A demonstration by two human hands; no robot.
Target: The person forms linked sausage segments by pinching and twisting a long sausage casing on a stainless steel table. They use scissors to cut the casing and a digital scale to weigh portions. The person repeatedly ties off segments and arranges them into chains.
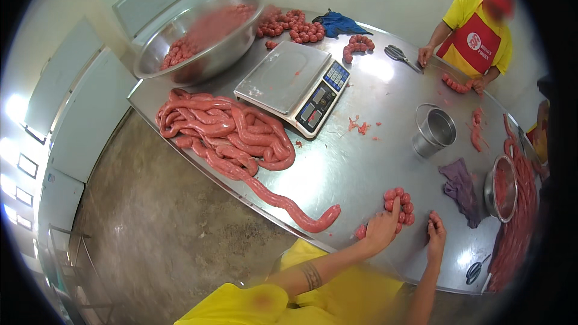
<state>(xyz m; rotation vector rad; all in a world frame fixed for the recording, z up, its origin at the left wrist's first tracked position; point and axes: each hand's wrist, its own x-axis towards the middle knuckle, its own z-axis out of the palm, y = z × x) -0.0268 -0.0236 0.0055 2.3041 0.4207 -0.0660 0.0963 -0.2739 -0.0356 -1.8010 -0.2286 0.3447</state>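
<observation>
My left hand [382, 229] reaches over a small cluster of round red sausage links [407, 207] on the steel table. Its index finger is stretched out and touches the links; the other fingers are partly hidden. One more link shows beside the wrist. To the right, my right hand [436, 229] hovers at or just above the tabletop, fingers loosely curled and apart, with nothing visible in them. A long unlinked sausage rope [283, 201] lies left of my hands, running from a big coiled pile near the table's left edge.
A digital scale [283, 78] stands beyond the pile, next to a large steel bowl [241, 45] of links. Right are a steel pot [428, 144], purple cloth [460, 189], smaller bowl [489, 189] and scissors [474, 272]. Across the table a person in a red apron [478, 42] handles links.
</observation>
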